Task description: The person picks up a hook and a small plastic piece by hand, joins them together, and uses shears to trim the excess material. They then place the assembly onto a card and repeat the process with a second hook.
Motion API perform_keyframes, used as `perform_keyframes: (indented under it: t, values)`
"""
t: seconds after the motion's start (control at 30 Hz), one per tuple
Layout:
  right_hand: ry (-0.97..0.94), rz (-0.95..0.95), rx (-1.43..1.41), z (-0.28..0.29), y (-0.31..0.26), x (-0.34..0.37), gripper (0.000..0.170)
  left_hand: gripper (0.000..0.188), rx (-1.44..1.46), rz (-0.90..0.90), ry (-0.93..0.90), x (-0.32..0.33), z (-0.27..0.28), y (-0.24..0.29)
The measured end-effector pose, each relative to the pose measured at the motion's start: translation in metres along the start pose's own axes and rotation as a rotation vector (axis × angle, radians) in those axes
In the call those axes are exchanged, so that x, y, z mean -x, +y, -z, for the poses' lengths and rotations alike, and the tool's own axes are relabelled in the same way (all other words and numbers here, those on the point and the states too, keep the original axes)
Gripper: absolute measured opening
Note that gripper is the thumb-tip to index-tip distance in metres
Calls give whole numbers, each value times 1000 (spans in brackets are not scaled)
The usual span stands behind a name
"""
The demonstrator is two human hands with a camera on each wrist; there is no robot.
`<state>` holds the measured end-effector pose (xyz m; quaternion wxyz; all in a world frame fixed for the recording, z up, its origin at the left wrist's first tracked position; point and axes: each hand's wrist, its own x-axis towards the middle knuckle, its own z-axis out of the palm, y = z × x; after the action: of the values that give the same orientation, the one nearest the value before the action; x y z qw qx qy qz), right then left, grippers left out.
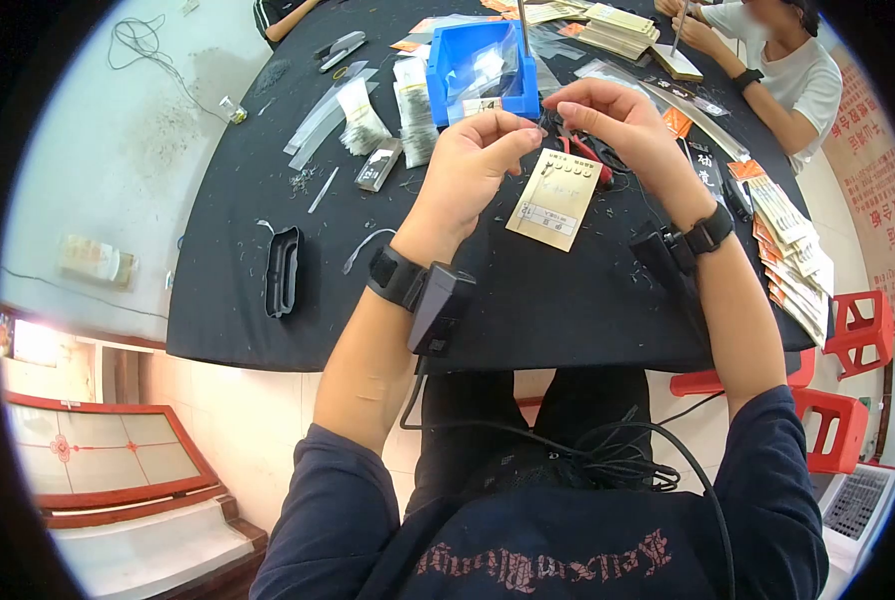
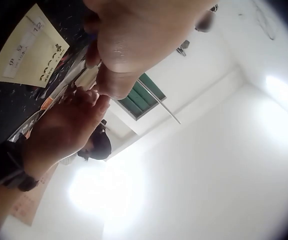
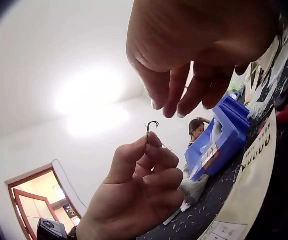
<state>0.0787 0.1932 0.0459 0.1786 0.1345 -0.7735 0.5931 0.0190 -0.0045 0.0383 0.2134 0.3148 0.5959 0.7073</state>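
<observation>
In the right wrist view, a small dark fish hook (image 3: 153, 125) stands upright between the thumb and forefinger of my left hand (image 1: 473, 165), its bend uppermost. My right hand (image 1: 623, 125) hovers just to the right of it, fingers bent loosely downward with nothing visible between them. Below both hands, a cream card (image 1: 558, 205) lies on the black cloth, with a row of several hooks along its top edge and a printed label. Beside the card, partly under the right hand, is a red-handled tool (image 1: 580, 148).
A blue bin (image 1: 436, 90) holding clear bags stands beyond the hands. Bundles of clear packets (image 1: 363, 120) and a black tray (image 1: 283, 272) lie to the left. Stacked cards (image 1: 788, 240) fan along the right edge. Another person (image 1: 778, 70) works across the table at right.
</observation>
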Motion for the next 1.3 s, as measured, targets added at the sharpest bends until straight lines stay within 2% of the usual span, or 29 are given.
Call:
perform_keyframes:
  t: [0.23, 0.33, 0.53, 0.73, 0.87, 1.03, 1.3]
  values:
    - [-43, 161, 145, 0, 4, -2, 21, 13, 119, 100, -41, 1, 0, 0]
    - [-21, 84, 130, -2, 0, 1, 18, 14, 134, 126, -55, 1, -1, 1]
    - [-13, 105, 194, -2, -1, 2, 13, 13, 115, 157, -103, 0, 1, -1]
    - [-21, 78, 179, -1, 3, 1, 14, 10, 32, 100, -77, 1, -2, -1]
    - [-84, -5, 68, 3, 7, 1, 16, 9, 41, 44, -85, 0, -5, -2]
    - [-133, -57, -30, 7, -1, 2, 18, 10, 123, 99, -122, 1, -3, 0]
    - [-113, -77, 9, 10, 3, 0, 23, 11, 145, 113, -127, 0, -1, -2]
